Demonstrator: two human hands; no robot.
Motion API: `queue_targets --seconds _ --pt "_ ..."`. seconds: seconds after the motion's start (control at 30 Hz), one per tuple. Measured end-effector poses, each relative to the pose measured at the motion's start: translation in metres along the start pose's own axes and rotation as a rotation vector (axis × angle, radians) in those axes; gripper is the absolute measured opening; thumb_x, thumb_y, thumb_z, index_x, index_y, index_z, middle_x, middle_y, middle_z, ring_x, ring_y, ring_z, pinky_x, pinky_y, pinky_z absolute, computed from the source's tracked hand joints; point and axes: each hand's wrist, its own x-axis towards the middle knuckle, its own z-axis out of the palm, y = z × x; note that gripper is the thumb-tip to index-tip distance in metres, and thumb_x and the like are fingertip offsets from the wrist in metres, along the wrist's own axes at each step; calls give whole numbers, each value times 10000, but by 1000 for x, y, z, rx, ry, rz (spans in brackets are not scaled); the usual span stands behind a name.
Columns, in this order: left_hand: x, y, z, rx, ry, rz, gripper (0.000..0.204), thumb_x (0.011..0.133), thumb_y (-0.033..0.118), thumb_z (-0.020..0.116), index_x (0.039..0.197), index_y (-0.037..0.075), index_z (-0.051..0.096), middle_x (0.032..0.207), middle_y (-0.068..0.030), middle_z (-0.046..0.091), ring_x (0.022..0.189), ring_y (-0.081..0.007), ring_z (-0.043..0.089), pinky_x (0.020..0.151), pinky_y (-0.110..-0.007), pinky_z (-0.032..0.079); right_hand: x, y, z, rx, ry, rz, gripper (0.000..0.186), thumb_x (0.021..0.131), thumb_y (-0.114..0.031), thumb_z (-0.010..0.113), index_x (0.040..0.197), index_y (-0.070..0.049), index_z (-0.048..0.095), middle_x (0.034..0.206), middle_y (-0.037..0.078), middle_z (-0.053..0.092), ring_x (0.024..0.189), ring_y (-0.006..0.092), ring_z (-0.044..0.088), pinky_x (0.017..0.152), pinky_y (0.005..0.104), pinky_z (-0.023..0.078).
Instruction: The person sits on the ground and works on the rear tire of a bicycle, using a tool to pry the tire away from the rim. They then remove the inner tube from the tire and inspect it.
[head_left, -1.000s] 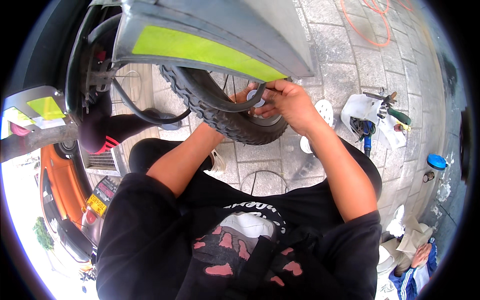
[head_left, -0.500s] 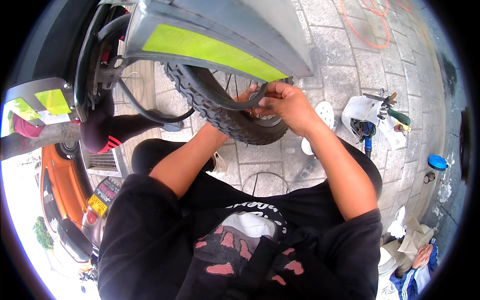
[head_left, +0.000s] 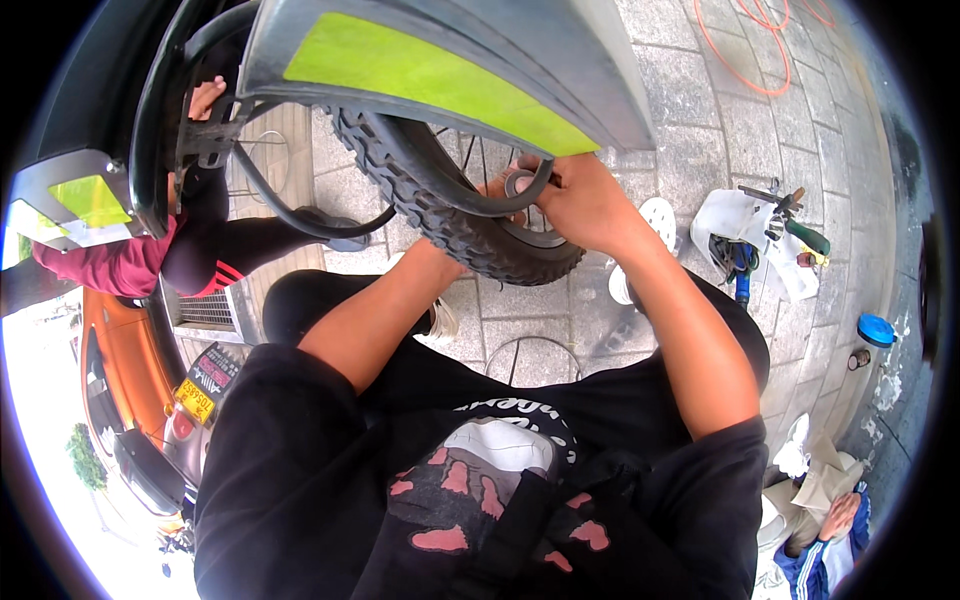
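Note:
In front of me a knobby bicycle tyre [head_left: 500,258] stands on a spoked wheel under a grey panel with a yellow-green patch [head_left: 420,75]. A smooth black inner tube [head_left: 450,195] loops out along the tyre's side. My right hand [head_left: 585,205] is closed at the near right of the wheel, its fingers curled by the loop's end. My left hand [head_left: 497,184] reaches behind the tyre, which hides most of it; some fingertips show between the spokes. Close to the fingertips is a small grey ring [head_left: 518,183]; I cannot tell which part it is.
A white bag [head_left: 725,215] with tools lies right of the wheel, past a white shoe [head_left: 657,222]. Beyond are a blue lid [head_left: 876,329] and an orange hose [head_left: 750,85]. Another person's leg [head_left: 260,258] is at left. A seated person's hands [head_left: 840,518] show lower right.
My right hand has turned and its fingers are more hidden behind its back. The wheel and panel have shifted slightly. The other person's hand and maroon sleeve have come into view at left.

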Motion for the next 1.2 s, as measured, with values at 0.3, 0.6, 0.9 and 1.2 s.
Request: queue_targets --seconds 0.3,0.6,0.9,1.2 --pt "-10 6 20 22 42 -11 320 967 286 705 1198 73 642 921 -53 637 863 -159 653 742 -292 594 0 -7 3 114 17 34 137 951 -99 663 999 12 729 835 37 701 772 119 609 743 303 500" --pt "-22 12 37 -55 12 -11 166 959 213 720 1014 70 654 900 -41 633 908 -193 661 848 -335 619 -2 -6 4 43 2 -97 255 1004 -13 517 1171 128 649 903 150 744 741 177 722 692 318 567" --pt "-3 0 -1 -108 -151 -32 351 970 193 673 1301 126 577 1058 -43 689 846 -116 684 699 -277 594 -1 -7 -3 -120 -21 -23 182 975 -98 623 1077 29 705 918 73 707 899 162 641 864 321 505" --pt "-4 2 16 -92 -145 -28 361 1048 285 580 1373 130 569 1129 -40 640 920 -133 671 744 -282 603 0 -4 3 93 13 154 212 993 -101 588 1034 -9 775 915 83 761 783 117 649 716 307 532"
